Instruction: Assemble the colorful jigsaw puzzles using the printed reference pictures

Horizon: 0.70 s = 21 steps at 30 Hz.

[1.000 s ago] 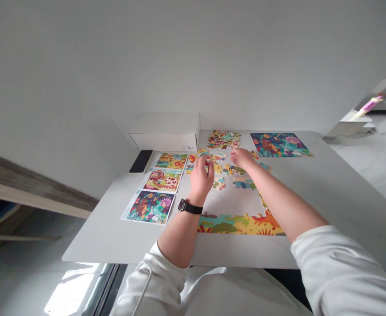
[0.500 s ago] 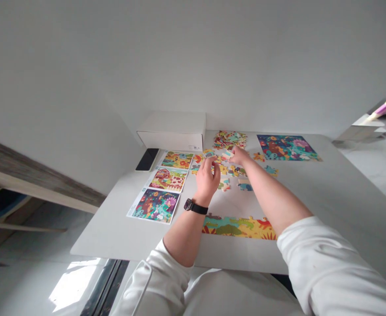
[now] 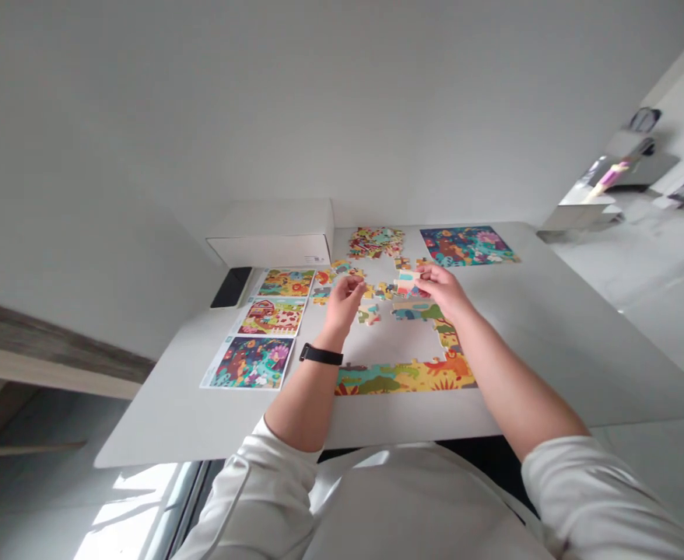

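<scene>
My right hand (image 3: 443, 289) pinches a pale puzzle piece (image 3: 407, 281) with teal and pink marks, held just above the table. My left hand (image 3: 342, 302), with a black watch on its wrist, hovers over the loose puzzle pieces (image 3: 370, 299) with its fingers curled; whether it holds a piece is hidden. Below both hands lies the partly built puzzle (image 3: 403, 376), a bottom strip with a right edge rising from it. A heap of pieces (image 3: 375, 241) lies further back.
Three picture cards (image 3: 271, 316) lie in a column on the left of the white table (image 3: 552, 342). A finished puzzle (image 3: 464, 245) sits at the back right. A white box (image 3: 271, 232) and a black phone (image 3: 232, 287) stand at the back left.
My right hand has lifted a piece from the loose ones and drawn it back towards me. The left hand stayed over the loose pieces. The camera view shifted a little.
</scene>
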{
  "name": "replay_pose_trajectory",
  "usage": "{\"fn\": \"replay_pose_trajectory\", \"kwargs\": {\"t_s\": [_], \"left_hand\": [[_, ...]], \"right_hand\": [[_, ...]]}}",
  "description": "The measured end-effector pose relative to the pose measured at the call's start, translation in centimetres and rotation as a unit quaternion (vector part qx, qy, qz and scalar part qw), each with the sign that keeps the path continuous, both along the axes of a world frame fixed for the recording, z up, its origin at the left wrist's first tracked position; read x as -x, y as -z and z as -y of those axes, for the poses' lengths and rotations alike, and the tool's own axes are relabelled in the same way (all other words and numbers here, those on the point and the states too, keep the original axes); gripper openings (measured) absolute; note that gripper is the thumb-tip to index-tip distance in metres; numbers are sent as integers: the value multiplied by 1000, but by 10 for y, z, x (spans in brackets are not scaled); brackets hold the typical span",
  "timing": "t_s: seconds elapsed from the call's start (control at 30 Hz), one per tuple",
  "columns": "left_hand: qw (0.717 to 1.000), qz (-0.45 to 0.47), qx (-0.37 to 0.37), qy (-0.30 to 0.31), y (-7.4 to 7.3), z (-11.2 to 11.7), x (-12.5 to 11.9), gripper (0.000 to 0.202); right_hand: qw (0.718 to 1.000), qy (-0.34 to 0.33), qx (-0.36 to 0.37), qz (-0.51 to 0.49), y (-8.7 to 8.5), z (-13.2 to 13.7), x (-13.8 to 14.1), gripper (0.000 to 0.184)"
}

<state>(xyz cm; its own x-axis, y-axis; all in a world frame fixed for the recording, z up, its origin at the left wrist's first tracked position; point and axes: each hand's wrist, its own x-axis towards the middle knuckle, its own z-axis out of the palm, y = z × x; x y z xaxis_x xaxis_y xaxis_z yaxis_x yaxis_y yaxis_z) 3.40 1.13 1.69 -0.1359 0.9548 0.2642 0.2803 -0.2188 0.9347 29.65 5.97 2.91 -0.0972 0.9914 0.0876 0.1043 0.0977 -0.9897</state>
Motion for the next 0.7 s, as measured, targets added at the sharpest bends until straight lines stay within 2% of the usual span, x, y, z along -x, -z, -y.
{"fn": "replay_pose_trajectory", "kwargs": {"t_s": [0.1, 0.13, 0.27, 0.4, 0.5, 0.6, 0.7], "left_hand": [[984, 136, 88, 78, 0, 7, -9, 35], [977, 154, 107, 99, 0, 11, -12, 39], [971, 133, 143, 140, -1, 22, -25, 47], [973, 90, 157, 142, 0, 22, -29, 47], [977, 80, 155, 122, 0, 21, -27, 46], [980, 85, 147, 104, 0, 21, -25, 45], [981, 92, 143, 96, 0, 21, -25, 45]], "right_hand": [[999, 13, -26, -27, 8, 16, 3, 54], [999, 19, -32, -33, 11, 20, 5, 53], [999, -4, -33, -16, 20, 33, 10, 47], [999, -28, -44, 11, 25, 38, 13, 45], [998, -34, -46, 14, 28, 38, 14, 46], [999, -31, -16, -10, 27, 38, 15, 53], [998, -56, 24, -19, 26, 40, 16, 54]]}}
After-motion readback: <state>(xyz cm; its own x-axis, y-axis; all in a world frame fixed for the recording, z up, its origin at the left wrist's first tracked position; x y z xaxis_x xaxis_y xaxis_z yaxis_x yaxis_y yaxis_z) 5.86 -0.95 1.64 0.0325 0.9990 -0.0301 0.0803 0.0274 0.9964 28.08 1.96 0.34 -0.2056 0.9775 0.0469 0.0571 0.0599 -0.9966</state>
